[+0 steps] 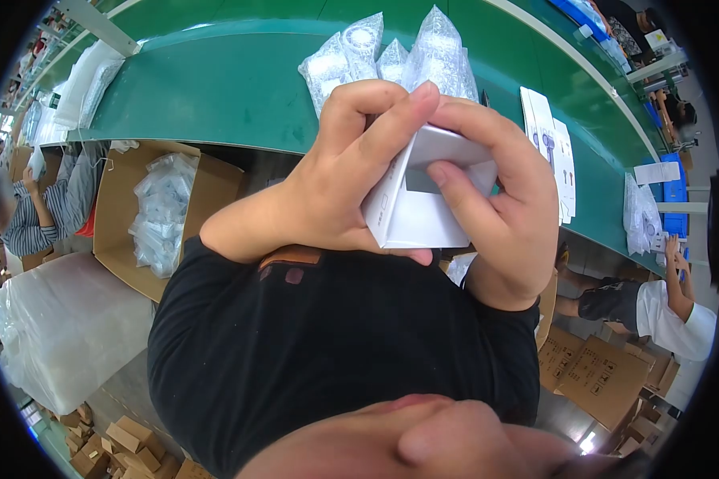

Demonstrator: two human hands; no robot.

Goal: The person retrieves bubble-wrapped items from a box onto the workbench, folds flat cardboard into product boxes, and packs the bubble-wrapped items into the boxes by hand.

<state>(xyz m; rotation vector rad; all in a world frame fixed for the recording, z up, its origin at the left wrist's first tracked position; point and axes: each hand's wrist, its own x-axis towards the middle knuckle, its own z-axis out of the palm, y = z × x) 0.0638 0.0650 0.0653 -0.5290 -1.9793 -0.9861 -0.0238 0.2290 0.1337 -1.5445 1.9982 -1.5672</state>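
A small white cardboard box with an open end is held up in front of my chest. My left hand is closed round its left side and far edge, the fingertips meeting those of the other hand at the top. My right hand wraps the right side, its thumb bent into the opening. Inside, the white walls show, but whether anything lies deeper I cannot tell. Just beyond my hands, several bubble-wrapped packs rest on the green table. Printed sheets lie to the right of them.
At my left stands an open carton containing bubble-wrapped items, beside a large plastic-wrapped bundle. Flattened cartons are at lower right. Other people work on both sides. Clear plastic bags lie at the table's left end.
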